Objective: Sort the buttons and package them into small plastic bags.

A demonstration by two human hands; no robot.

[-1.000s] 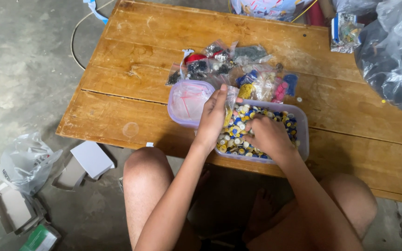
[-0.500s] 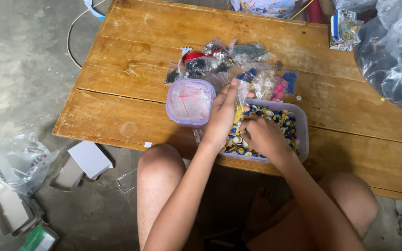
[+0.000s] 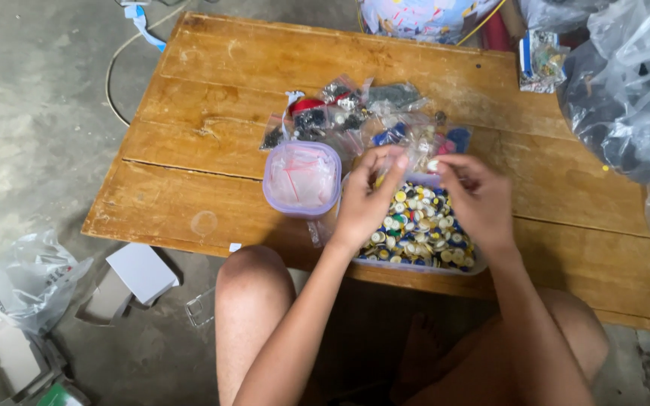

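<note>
- Wooden planks of the table (image 3: 212, 180) are carrying everything, and your clear tray of small round pieces (image 3: 423, 225) is sitting right at the near edge, at 6 o'clock of the tabletop, partly over your knees; a nudge from either wrist could be tipping it off onto the floor.
- Your left hand (image 3: 370, 199) is hovering over the tray with fingers curled narrow, pinching toward something small at its fingertips; I cannot tell exactly what it is gripping.
- Your right hand (image 3: 475, 199) is closing thumb and forefinger on a small pale piece (image 3: 432, 165) just above the tray's far rim, at 12 o'clock of the tray. The pinch is looking light, so the piece could be slipping out and dropping among the others, where it would be hard to find.
- The lidded purple-rimmed tub (image 3: 302, 179) is standing just beside the tray, at 9 o'clock of it, close to your left forearm; a sweep of that arm could be knocking it.
- The heap of small clear bags (image 3: 355, 113) is lying at 12 o'clock of the tray, near your fingertips; loose plastic there could be snagging and dragging bags into the tray.
- The big clear plastic bag (image 3: 626, 90) is bulging at 2 o'clock, well apart from your hands.
</note>
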